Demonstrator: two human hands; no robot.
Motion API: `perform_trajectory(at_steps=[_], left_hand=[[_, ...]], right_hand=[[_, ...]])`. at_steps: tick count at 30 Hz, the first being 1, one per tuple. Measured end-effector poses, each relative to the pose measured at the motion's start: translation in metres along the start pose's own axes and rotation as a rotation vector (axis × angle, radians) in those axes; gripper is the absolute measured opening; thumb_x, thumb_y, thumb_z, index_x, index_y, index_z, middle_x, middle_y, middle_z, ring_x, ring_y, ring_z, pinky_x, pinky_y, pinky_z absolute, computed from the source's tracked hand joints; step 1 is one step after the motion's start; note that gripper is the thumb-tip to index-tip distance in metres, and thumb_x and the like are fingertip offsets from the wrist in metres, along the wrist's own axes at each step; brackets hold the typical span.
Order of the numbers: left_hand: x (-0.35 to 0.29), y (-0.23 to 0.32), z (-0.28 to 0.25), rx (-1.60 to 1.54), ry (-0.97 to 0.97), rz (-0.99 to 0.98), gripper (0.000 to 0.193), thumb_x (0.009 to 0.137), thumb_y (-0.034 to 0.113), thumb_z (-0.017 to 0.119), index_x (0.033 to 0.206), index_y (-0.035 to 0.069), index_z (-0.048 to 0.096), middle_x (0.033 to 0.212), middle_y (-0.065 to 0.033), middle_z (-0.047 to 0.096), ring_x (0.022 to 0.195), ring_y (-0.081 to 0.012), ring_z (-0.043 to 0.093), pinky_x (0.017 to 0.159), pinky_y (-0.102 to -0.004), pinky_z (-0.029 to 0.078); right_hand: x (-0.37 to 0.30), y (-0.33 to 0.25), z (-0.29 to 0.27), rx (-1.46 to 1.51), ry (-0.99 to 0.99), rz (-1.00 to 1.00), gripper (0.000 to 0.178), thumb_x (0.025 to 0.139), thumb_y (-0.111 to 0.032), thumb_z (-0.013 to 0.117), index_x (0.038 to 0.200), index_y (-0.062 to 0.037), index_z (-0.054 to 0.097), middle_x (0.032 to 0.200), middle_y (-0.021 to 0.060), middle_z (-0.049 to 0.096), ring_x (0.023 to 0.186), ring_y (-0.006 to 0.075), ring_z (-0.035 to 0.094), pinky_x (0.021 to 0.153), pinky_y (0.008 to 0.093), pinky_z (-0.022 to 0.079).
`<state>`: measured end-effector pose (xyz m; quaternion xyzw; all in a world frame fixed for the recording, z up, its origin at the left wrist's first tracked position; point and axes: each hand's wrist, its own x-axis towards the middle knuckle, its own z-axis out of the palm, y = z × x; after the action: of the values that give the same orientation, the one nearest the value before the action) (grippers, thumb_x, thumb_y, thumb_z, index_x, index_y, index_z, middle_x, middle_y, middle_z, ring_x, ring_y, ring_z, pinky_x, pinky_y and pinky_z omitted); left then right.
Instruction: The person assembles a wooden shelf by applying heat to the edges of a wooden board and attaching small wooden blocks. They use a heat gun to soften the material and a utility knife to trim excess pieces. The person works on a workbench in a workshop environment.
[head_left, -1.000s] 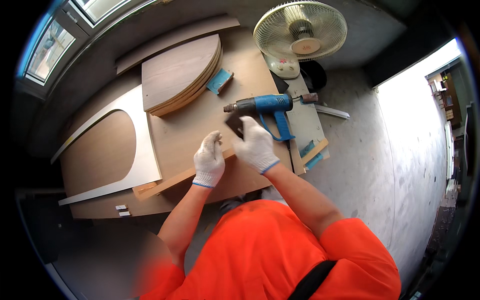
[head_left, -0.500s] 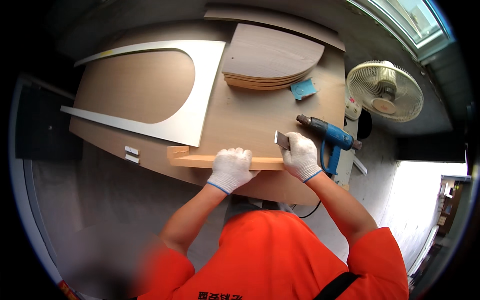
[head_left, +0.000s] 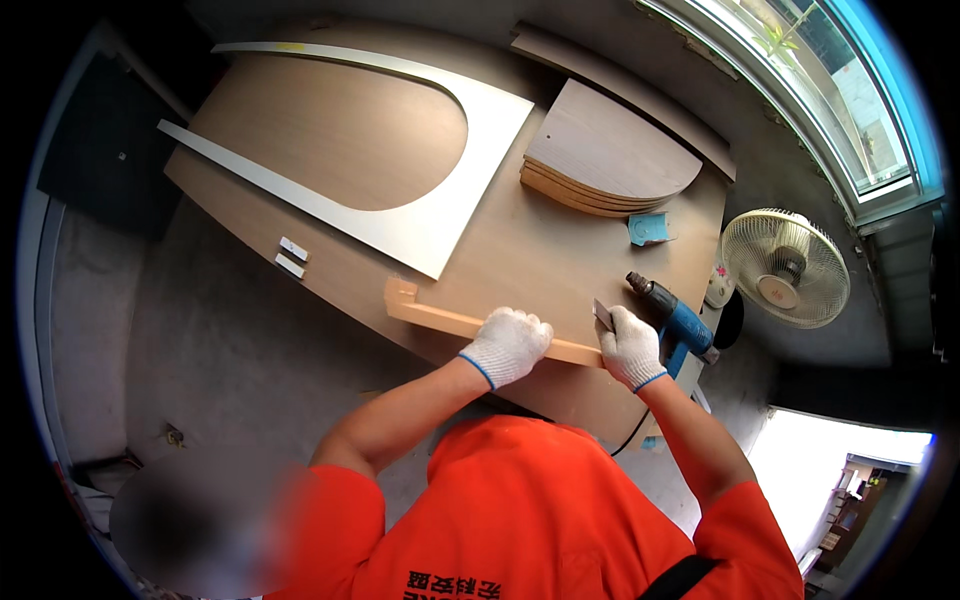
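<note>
A long, light-brown wooden strip [head_left: 445, 318] lies along the near side of the worktable, with a short block-like piece at its left end. My left hand [head_left: 510, 345], in a white knitted glove, is closed around the strip right of its middle. My right hand [head_left: 632, 348], gloved the same way, is at the strip's right end, closed on a flat metal scraper [head_left: 603, 315]. The scraper's blade points up and away from me, its handle hidden by the fingers. Just right of that hand lies a blue heat gun [head_left: 680, 322], nozzle toward the far left.
A white U-shaped panel [head_left: 478, 190] covers the table's left part. Farther back sit a stack of curved boards [head_left: 615, 145] and a blue scrap [head_left: 648, 229]. Two small white pieces [head_left: 291, 265] lie by the near left edge. A fan [head_left: 785, 268] stands at right, below a window.
The whole view has turned, so the table now slants down to the right. The scraper shows narrower than before. Both hands keep their holds near the same parts of the strip.
</note>
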<state>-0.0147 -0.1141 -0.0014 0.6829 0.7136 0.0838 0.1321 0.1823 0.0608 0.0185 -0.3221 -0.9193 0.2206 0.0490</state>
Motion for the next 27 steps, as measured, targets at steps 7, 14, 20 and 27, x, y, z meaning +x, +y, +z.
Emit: perform_trajectory(at_steps=[7, 14, 20, 27], left_hand=[[-0.035, -0.031, -0.022, 0.019, -0.048, -0.169, 0.036, 0.082, 0.042, 0.086, 0.097, 0.014, 0.071, 0.091, -0.0087, 0.076, 0.088, -0.0282, 0.077, 0.078, -0.0448, 0.058], [-0.04, -0.04, -0.023, -0.009, 0.019, -0.15, 0.037, 0.076, 0.038, 0.09, 0.093, 0.013, 0.069, 0.085, -0.0088, 0.074, 0.082, -0.0284, 0.076, 0.074, -0.0445, 0.058], [-0.042, -0.044, -0.025, -0.017, 0.07, -0.12, 0.037, 0.073, 0.037, 0.09, 0.09, 0.013, 0.067, 0.081, -0.0081, 0.072, 0.077, -0.0281, 0.075, 0.071, -0.0437, 0.057], [-0.041, -0.044, -0.024, -0.035, 0.117, -0.127, 0.037, 0.075, 0.038, 0.088, 0.091, 0.013, 0.066, 0.079, -0.0072, 0.072, 0.076, -0.0274, 0.074, 0.071, -0.0421, 0.057]], right_hand=[[-0.006, -0.008, -0.005, -0.067, -0.008, 0.003, 0.018, 0.096, -0.022, 0.075, 0.099, -0.0044, 0.069, 0.09, 0.0236, 0.074, 0.081, 0.0458, 0.073, 0.074, 0.0552, 0.058], [0.006, -0.031, 0.004, -0.051, 0.015, -0.057, 0.018, 0.086, -0.014, 0.076, 0.098, -0.0045, 0.068, 0.089, 0.0201, 0.073, 0.082, 0.0425, 0.072, 0.075, 0.0537, 0.056], [0.008, -0.037, 0.015, 0.035, 0.054, -0.128, 0.024, 0.083, -0.013, 0.077, 0.103, -0.0053, 0.068, 0.09, 0.0191, 0.072, 0.083, 0.0429, 0.071, 0.076, 0.0527, 0.055], [-0.004, 0.003, -0.001, 0.002, 0.039, -0.146, 0.027, 0.081, -0.008, 0.078, 0.106, -0.0053, 0.067, 0.089, 0.0192, 0.072, 0.082, 0.0443, 0.07, 0.074, 0.0539, 0.055]])
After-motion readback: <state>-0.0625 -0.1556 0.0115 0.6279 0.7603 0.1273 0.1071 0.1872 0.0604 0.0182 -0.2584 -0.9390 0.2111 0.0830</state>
